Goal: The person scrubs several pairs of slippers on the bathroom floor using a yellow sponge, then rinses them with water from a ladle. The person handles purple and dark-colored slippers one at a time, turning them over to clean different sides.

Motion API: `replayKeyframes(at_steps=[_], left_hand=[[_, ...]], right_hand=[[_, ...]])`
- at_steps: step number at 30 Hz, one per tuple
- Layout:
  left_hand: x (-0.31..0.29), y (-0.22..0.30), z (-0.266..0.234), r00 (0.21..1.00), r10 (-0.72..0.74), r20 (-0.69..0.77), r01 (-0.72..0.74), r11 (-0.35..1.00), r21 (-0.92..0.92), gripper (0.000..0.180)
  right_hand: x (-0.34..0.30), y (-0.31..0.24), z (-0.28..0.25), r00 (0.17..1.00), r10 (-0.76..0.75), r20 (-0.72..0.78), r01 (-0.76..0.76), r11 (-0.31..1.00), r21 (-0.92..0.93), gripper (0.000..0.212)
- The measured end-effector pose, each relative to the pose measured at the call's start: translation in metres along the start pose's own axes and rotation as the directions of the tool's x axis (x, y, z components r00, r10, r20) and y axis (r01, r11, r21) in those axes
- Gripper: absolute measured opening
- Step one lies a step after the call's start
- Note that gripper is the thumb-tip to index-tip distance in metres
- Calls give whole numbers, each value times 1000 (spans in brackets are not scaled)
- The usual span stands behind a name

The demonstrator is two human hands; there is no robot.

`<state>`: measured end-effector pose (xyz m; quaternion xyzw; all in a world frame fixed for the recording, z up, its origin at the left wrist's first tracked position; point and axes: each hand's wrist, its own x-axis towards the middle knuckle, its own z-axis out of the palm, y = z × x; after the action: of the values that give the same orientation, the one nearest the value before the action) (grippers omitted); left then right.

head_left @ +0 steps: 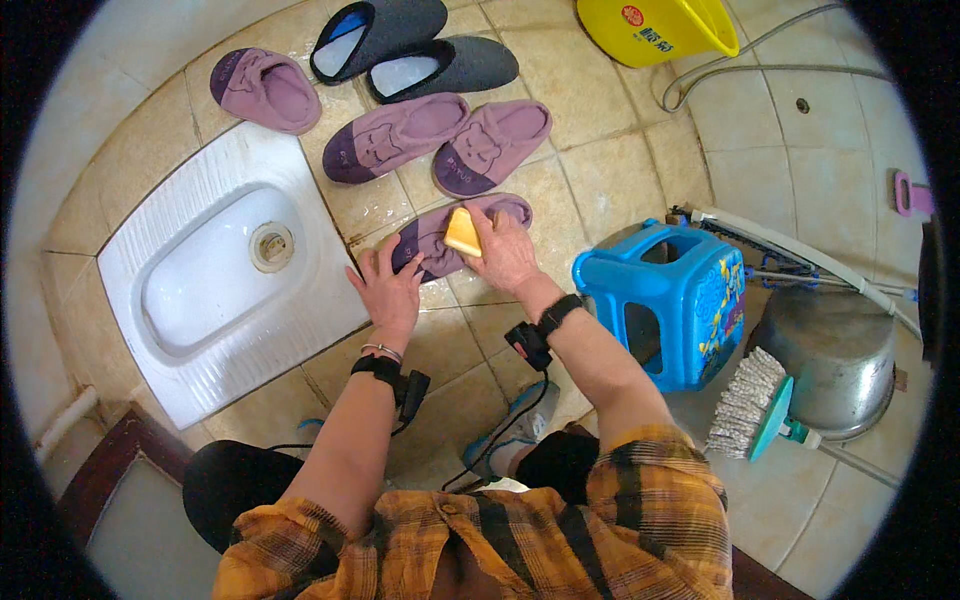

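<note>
A purple slipper [430, 236] with a darker toe lies on the tiled floor in front of me. My right hand [506, 252] is closed on a yellow bar of soap [462, 234], holding it against the slipper's upper. My left hand [391, 294] has its fingers spread, with the fingertips at the slipper's dark toe. Just beyond lie two more purple slippers, one on the left [392, 142] and one on the right [497, 148]. Another purple slipper [265, 92] sits farther left. At the back is a pair of dark grey slippers [450, 66].
To the left, a white squat toilet [190, 365] is set in the floor. A blue plastic stool [655, 290] stands at my right. Beyond it are a metal basin [840, 355] and a mop-like brush [748, 405]. A yellow bucket [655, 28] and a grey hose [735, 62] are at the back right.
</note>
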<state>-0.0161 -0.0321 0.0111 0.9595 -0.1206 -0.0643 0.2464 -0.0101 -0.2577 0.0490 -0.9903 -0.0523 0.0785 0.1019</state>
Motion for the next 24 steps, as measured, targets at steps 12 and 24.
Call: replayKeyframes(at_steps=[12,24], left_hand=[[0,4,-7,1000,3,16,-3,999,-45,26],[29,-22,-25,933,-255,-252,255,966,-34,44]], right_hand=[[-2,84,-17,836,533,-132,-518,845,134,57],[-26,3,-6,822,384,420,-555,705,442,64]])
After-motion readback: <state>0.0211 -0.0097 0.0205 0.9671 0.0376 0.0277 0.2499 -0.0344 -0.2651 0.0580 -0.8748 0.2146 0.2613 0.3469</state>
